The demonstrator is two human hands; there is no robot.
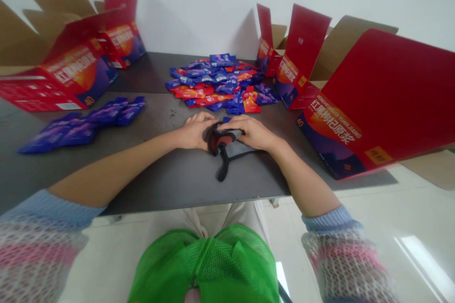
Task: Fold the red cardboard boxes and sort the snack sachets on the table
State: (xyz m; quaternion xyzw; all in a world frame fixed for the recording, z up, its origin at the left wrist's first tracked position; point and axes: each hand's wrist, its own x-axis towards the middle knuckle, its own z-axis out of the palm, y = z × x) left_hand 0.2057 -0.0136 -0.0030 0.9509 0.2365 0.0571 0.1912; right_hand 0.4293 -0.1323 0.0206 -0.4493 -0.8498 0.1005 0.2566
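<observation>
Grey cloth piece (245, 146), right at the middle of the counter (170, 180), with 2 hands on it! It's soft and folded over, bound in black edging, a dark reddish patch (227, 138) showing in its opening and 1 black tab (222, 168) dangling toward the front edge. The left hand (195, 132) curls in at the left rim, thumb against it; the right hand (254, 132) grips the top, fingers bent over the cloth. Those fingers cover much of it, so its full shape can't be made out, and a scrap of blue (226, 119) peeks out just beyond.

Behind, what a heap of glossy sachets (220, 83), blue and red-orange, flat and crinkled, overlapping too thickly to count! More blue sachets (80, 128) lie bunched at left, smeared by blur, their number unclear.

Now the cartons: 5 red printed cardboard boxes, flaps up, brown inside. That's 2 left boxes (80, 73) and 3 right boxes (330, 137), the nearest on each side cut off by the frame. Below, 2 openwork knit sleeves (344, 251) and 1 green mesh garment (238, 260), both running out of view.
</observation>
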